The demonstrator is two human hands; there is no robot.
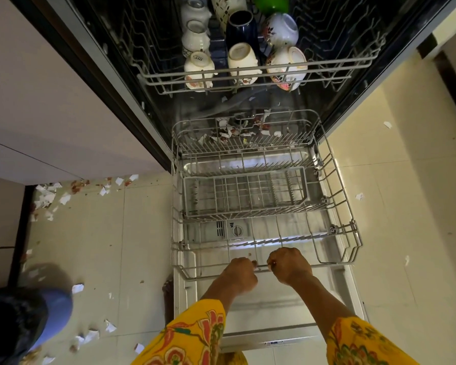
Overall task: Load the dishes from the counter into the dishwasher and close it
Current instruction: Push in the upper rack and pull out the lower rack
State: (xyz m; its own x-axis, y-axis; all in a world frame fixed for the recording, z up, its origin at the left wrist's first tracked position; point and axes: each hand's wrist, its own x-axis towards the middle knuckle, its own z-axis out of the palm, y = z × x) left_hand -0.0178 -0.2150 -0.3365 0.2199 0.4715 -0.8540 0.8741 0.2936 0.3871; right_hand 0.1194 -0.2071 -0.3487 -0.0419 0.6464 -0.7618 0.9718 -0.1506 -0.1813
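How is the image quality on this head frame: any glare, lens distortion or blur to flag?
Head view: wide-angle bending bows the dishwasher's side edges outward; glare strip on the open door under the lower rack; upper rack cavity dark, though the cups read clearly; blurred dark-and-blue shape at lower left; both hands, left hand and right hand, sharp.

Top edge: cuts off green bowl (271,3) and rearmost cups of upper rack (248,75).
Bottom-left corner: blurred dark and blue shape (24,320), unidentifiable.
Fingertips: curled under lower rack (334,196) front rail, unseen.
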